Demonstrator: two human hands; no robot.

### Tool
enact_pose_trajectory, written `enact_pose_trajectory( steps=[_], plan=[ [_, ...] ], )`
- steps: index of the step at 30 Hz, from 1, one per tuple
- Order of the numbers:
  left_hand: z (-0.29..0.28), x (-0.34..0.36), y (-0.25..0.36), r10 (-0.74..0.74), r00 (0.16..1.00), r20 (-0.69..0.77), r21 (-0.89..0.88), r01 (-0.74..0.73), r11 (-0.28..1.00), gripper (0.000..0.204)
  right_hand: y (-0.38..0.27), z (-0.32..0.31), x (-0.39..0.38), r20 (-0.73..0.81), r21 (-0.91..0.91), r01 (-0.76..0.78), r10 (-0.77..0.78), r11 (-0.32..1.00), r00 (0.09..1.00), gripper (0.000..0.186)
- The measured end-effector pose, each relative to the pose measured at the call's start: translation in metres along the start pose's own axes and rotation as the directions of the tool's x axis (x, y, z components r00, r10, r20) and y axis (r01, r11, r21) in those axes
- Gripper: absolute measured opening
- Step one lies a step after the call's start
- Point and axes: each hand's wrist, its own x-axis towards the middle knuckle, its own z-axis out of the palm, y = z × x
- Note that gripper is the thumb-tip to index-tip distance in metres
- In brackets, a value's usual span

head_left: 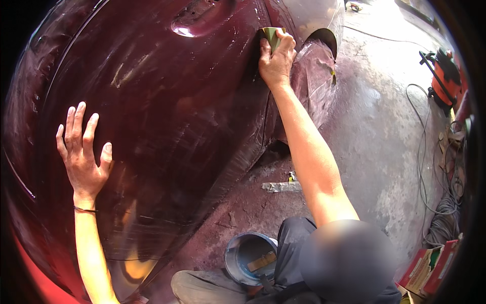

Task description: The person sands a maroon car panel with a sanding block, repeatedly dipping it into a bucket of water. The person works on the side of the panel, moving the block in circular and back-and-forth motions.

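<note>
A dark maroon car door [167, 116], wet and streaked, fills the left and middle of the head view. At its far right edge, my right hand [278, 61] grips a green sanding block [272, 36] between thumb and fingers, pressed to the panel near a seam. Part of the block is hidden by my fingers. Farther left, my left hand [83, 154] lies against the panel with its fingers spread and nothing held. A recessed door handle [200, 17] shows near the top.
A bucket [234, 263] with a flat tan piece inside stands by my knees. Some silvery tape [281, 187] lies on the stained concrete floor [369, 137]. To the right are an orange-and-black machine [445, 78], coiled cables [444, 220] and a red box [430, 266].
</note>
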Motion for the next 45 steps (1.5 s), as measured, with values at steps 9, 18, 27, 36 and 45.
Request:
enact_pose_trajectory(
  steps=[9, 18, 27, 36, 45],
  plan=[
    [-0.008, 0.002, -0.003, -0.036, 0.999, 0.002, 0.019, 0.036, 0.999, 0.064, -0.066, -0.011, -0.062, 0.029, 0.109, 0.184, -0.188, 0.977, 0.982, 0.055],
    [-0.009, 0.001, -0.004, -0.034, 0.999, 0.019, 0.039, 0.034, 0.999, 0.059, -0.177, 0.025, -0.061, -0.02, 0.152, 0.213, -0.212, 0.965, 0.977, 0.044],
    [-0.002, 0.005, 0.005, -0.047, 0.999, 0.002, 0.003, 0.047, 0.999, 0.059, -0.062, 0.016, 0.073, -0.006, -0.049, -0.051, 0.051, 0.997, 0.999, 0.046],
    [-0.011, 0.001, -0.004, -0.035, 0.999, 0.021, 0.039, 0.034, 0.999, 0.059, -0.101, 0.003, -0.017, 0.092, 0.006, 0.339, -0.338, 0.941, 0.937, 0.05],
    [-0.012, 0.001, -0.005, -0.05, 0.998, 0.029, 0.019, 0.05, 0.999, 0.062, -0.104, 0.022, -0.031, -0.071, 0.064, 0.189, -0.185, 0.98, 0.98, 0.048]
  ],
)
